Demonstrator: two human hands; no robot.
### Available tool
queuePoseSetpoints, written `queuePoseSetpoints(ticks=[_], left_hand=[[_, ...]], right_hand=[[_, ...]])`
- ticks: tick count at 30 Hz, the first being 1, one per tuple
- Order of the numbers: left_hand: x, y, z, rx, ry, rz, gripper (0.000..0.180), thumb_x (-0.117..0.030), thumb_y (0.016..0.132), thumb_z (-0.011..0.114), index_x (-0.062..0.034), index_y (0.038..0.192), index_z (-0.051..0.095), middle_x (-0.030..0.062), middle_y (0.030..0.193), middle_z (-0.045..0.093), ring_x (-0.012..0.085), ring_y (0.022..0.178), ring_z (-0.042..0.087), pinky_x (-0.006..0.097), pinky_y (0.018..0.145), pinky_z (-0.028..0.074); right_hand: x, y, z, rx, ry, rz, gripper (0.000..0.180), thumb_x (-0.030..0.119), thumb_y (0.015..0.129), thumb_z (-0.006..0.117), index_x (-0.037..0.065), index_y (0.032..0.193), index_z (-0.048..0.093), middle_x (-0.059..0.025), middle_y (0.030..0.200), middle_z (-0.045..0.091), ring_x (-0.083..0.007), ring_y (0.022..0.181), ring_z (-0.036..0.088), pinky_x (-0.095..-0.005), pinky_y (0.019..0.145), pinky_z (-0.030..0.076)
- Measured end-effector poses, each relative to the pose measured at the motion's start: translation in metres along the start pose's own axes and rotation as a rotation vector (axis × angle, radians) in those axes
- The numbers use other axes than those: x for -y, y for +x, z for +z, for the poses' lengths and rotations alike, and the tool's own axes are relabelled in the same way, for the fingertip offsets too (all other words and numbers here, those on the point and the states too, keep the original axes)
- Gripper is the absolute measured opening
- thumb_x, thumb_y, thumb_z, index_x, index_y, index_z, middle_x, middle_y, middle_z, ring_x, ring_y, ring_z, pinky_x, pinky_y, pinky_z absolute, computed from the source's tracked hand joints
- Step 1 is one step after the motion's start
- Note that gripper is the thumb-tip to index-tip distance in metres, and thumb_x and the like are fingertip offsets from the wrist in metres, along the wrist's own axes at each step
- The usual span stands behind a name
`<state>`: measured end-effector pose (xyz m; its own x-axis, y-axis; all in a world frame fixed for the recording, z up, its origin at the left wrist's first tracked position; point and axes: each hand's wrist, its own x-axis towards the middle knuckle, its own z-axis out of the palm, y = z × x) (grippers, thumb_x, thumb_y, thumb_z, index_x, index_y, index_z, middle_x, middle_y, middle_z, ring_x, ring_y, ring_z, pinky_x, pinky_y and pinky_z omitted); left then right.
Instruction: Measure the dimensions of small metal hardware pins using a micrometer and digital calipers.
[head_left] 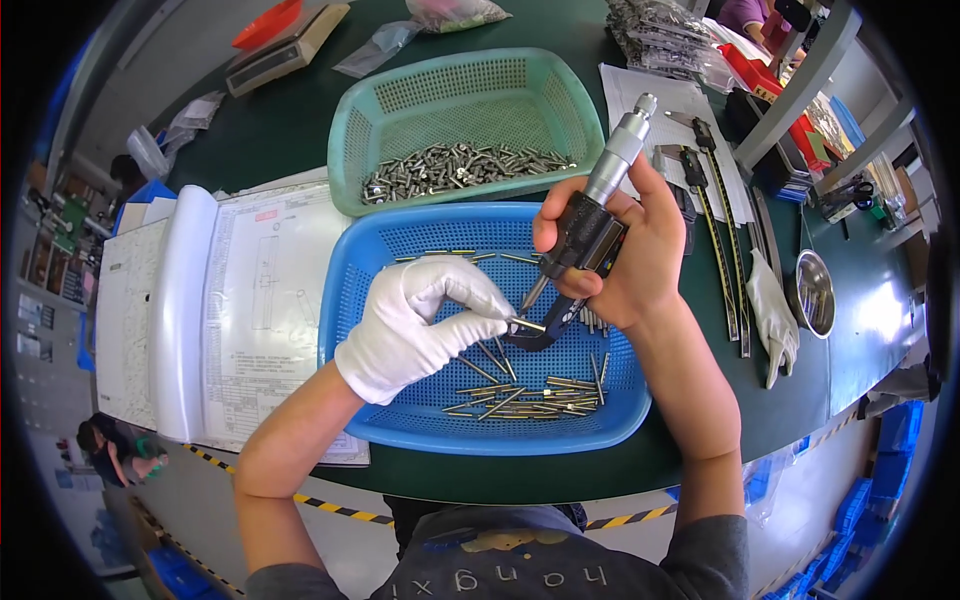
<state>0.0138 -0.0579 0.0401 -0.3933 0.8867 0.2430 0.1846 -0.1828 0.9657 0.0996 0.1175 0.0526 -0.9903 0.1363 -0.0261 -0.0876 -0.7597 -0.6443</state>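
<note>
Over a blue plastic basket [480, 428], my left hand [415, 320] wears a white glove and pinches a thin metal pin [528, 323] between thumb and fingertip. My bare right hand [635, 240] is wrapped round a digital micrometer [590, 225] with a silver thimble and black frame, tilted with its thimble up and to the right. The pin lies at the micrometer's jaws; whether they touch it is too small to tell. Several more metal pins [545, 402] lie in the basket, mostly at its near right, with others partly hidden behind my hands.
Behind stands a green basket [350, 120] with many short metal parts [460, 168]. Left lies a drawing in a clear sleeve [265, 290]. On the right are calipers [715, 215], a white glove [772, 320] and a steel bowl [813, 290]. A scale [285, 50] sits far left.
</note>
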Motion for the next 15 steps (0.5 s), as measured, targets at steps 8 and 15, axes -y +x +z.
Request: queuePoseSetpoints(ticks=[8, 15], left_hand=[[-0.0020, -0.0002, 0.0026, 0.009, -0.078, -0.070, 0.009, 0.004, 0.067, 0.066, 0.0020, 0.071, 0.058, 0.0105, 0.077, 0.060, 0.0149, 0.070, 0.058, 0.025, 0.064, 0.048], [0.0005, 0.0007, 0.0021, 0.046, -0.065, -0.053, 0.009, 0.001, 0.066, 0.067, 0.0012, 0.072, 0.061, 0.0096, 0.078, 0.061, 0.0143, 0.071, 0.059, 0.024, 0.063, 0.049]], right_hand=[[-0.0009, -0.0006, 0.0039, -0.006, 0.000, 0.029, 0.066, 0.054, 0.083, 0.023, -0.004, 0.078, 0.053, -0.0183, 0.066, 0.055, -0.0139, 0.034, 0.038, -0.0207, 0.030, 0.030], [-0.0020, -0.0007, 0.0009, 0.048, 0.007, 0.034, 0.062, 0.051, 0.085, 0.020, -0.002, 0.080, 0.051, -0.0180, 0.068, 0.055, -0.0129, 0.031, 0.035, -0.0204, 0.028, 0.028]])
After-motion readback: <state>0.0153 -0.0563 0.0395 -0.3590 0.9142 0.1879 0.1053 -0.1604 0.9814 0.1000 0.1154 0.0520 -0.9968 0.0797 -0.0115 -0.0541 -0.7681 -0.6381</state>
